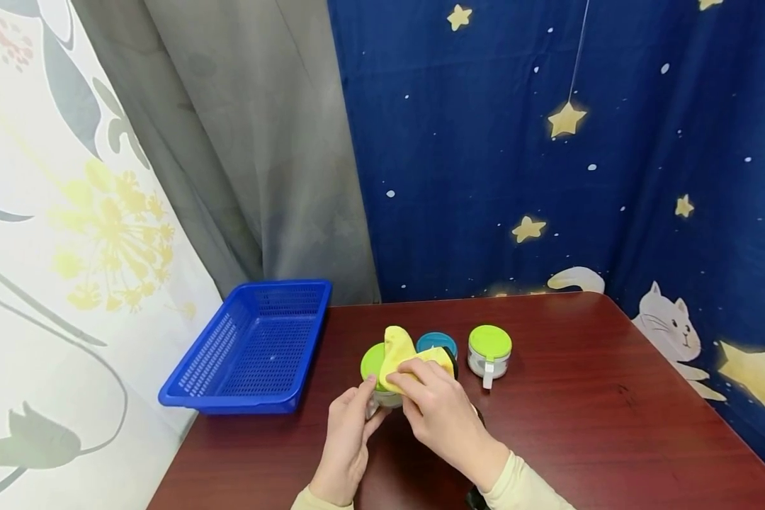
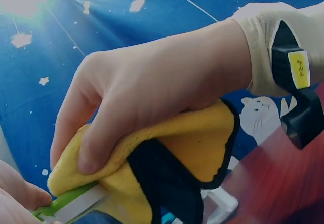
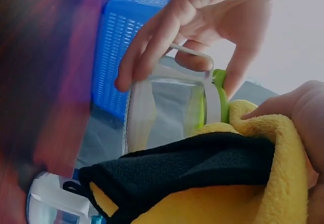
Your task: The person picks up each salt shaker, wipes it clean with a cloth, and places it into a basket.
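My left hand (image 1: 347, 439) holds a clear jar (image 3: 164, 105) with a bright green lid (image 1: 372, 361), thumb at the lid and fingers around the body and handle. In the right wrist view the jar is off the table. My right hand (image 1: 443, 411) pinches a yellow cleaning cloth (image 2: 200, 145) with a black edge and presses it on the lid's side. Behind the cloth stands a jar with a blue lid (image 1: 436, 341), partly hidden. Another clear jar with a green lid (image 1: 490, 343) stands to the right, its handle toward me.
A blue perforated plastic basket (image 1: 255, 409) sits at the left of the dark red wooden table (image 1: 586, 411). Curtains hang behind the table: a grey one (image 1: 293, 142) and a blue one (image 1: 484, 177) with stars. A pale patterned cloth (image 1: 70, 340) hangs at the left.
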The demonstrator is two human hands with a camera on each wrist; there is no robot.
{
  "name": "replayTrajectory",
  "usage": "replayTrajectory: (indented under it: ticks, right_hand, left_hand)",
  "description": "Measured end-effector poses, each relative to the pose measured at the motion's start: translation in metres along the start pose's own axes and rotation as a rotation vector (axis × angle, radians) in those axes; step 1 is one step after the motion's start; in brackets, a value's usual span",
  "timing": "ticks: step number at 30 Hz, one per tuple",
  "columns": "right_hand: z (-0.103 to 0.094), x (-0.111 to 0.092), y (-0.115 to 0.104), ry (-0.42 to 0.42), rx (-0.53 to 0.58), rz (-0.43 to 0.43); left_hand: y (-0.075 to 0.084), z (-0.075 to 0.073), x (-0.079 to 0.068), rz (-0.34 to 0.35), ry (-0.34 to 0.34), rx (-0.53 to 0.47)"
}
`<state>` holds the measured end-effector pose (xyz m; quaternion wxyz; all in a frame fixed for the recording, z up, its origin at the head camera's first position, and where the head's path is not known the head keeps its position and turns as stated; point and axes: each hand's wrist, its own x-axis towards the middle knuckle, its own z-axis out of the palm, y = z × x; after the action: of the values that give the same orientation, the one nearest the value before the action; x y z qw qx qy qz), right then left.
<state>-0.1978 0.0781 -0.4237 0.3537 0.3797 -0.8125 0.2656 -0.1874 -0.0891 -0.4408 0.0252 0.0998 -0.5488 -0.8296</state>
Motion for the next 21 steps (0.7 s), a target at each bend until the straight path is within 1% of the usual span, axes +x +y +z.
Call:
replayTrajectory:
  ticks: [4,8,10,13,15,18,21]
  right_hand:
    - [0.003,0.002,-0.003,0.027,-0.021,-0.02]
    - [0.005,0.002,-0.005,0.06,-0.048,0.0]
    - [0.005,0.003,-0.003,0.078,-0.064,0.018]
    - [0.002,0.009,0.006,0.108,-0.099,0.069]
    - [0.0,0.013,0.015,0.113,-0.109,0.124]
    - [-0.002,0.016,0.025,0.088,-0.121,0.188]
    - [-0.002,0.015,0.028,0.057,-0.116,0.211]
  left_hand:
    - [-0.002,0.002,-0.004,-0.016,-0.015,0.002]
    - [-0.003,0.004,-0.008,-0.038,-0.019,0.026]
    - [-0.003,0.004,-0.01,-0.036,-0.027,0.045]
    - [-0.003,0.004,-0.013,-0.022,-0.037,0.066]
    - [-0.003,0.005,-0.015,-0.022,-0.045,0.071]
    - [-0.004,0.005,-0.017,-0.046,-0.053,0.053]
    - [-0.006,0.003,-0.018,-0.069,-0.061,0.036]
